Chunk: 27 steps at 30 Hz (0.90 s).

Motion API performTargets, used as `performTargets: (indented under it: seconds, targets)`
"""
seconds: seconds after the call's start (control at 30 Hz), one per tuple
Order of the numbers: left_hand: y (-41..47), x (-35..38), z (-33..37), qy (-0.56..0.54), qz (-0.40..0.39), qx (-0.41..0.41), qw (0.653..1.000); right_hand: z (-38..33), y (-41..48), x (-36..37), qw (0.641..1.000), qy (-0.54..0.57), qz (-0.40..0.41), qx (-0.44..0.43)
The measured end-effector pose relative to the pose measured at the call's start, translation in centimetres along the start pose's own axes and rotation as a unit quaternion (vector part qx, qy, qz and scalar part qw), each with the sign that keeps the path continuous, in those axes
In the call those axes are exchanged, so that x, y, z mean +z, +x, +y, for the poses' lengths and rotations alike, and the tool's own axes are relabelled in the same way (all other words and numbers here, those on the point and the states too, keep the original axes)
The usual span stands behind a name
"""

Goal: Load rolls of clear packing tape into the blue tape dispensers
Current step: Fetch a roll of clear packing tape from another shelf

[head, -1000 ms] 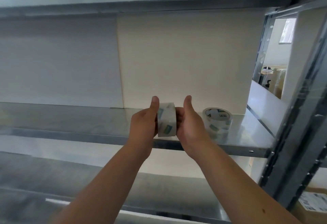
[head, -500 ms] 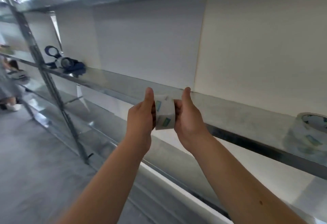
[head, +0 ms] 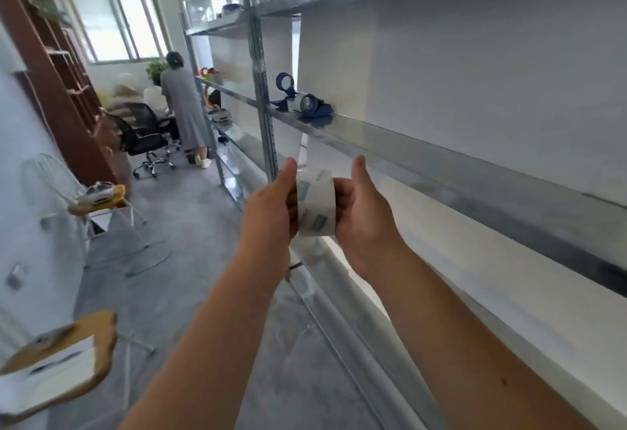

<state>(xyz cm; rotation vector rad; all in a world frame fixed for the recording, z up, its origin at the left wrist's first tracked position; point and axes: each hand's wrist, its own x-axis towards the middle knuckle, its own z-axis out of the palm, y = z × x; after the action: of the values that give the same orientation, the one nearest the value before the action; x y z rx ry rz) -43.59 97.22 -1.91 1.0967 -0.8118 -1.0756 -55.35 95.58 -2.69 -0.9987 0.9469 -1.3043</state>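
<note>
Right now both hands close on one roll of clear tape (head: 316, 204): the left hand (head: 269, 214) presses one face, the right hand (head: 364, 217) the other, thumbs raised, fingers curled around it. It hangs in front of the metal shelf (head: 441, 161), well short of the blue tape dispensers (head: 302, 103) lying on that shelf. Slick film could let it slip; a dangling end might stick to itself. One dispenser seems already loaded with a roll.

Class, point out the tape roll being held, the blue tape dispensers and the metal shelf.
tape roll (head: 316, 204), head view, its outer band.
blue tape dispensers (head: 307, 103), head view, the loaded roll.
metal shelf (head: 424, 154), head view, front edge.
</note>
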Motion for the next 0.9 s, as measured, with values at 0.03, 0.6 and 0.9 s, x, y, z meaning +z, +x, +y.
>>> performTargets:
  seconds: [0.03, 0.6, 0.9]
  targets:
    - [1.1, -1.9, 0.5, 0.000, 0.005, 0.004, 1.000, 0.8, 0.8, 2.1, 1.000, 0.002, -0.009, 0.002]
    - [16.2, -24.0, 5.2, -0.005, 0.102, 0.048, 0.994, 10.0, 13.5, 26.2, 0.982, 0.032, -0.178, 0.048]
    - [29.8, -27.4, 4.2, -0.031, 0.164, 0.049, 0.985, 13.7, 26.9, 31.8, 0.971, 0.023, -0.230, 0.062]
